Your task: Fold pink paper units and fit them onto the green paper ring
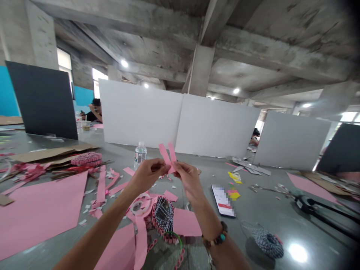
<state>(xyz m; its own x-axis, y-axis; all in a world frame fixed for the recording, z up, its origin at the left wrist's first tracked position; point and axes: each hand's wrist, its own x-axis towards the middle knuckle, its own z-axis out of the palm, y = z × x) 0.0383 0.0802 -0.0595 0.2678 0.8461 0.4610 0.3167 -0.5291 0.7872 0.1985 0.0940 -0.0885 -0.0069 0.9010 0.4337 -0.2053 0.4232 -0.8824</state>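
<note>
Raised over the table, my left hand (pixel 152 168) and my right hand (pixel 187 174) meet with their fingertips on a pink paper strip (pixel 165 154). The strip is bent into a V, its two ends pointing up. Both hands are closed in a pinch on its lower part, which the fingers partly hide. Below them lies a pink pleated paper piece wound with black-and-white cord (pixel 164 213). A white tape roll (pixel 140 204) and loose pink paper strips (pixel 140 240) are beside it, and a green ring (pixel 177 237) touches its lower edge.
A clear bottle (pixel 140 153) stands beyond my left hand. To the right are a phone (pixel 223 200), a ball of cord (pixel 268 243), scissors (pixel 284 190) and a black-handled tool (pixel 306 204). Large pink sheets (pixel 53 210) cover the left. White panels (pixel 216 125) stand behind; a person (pixel 94 111) sits beyond.
</note>
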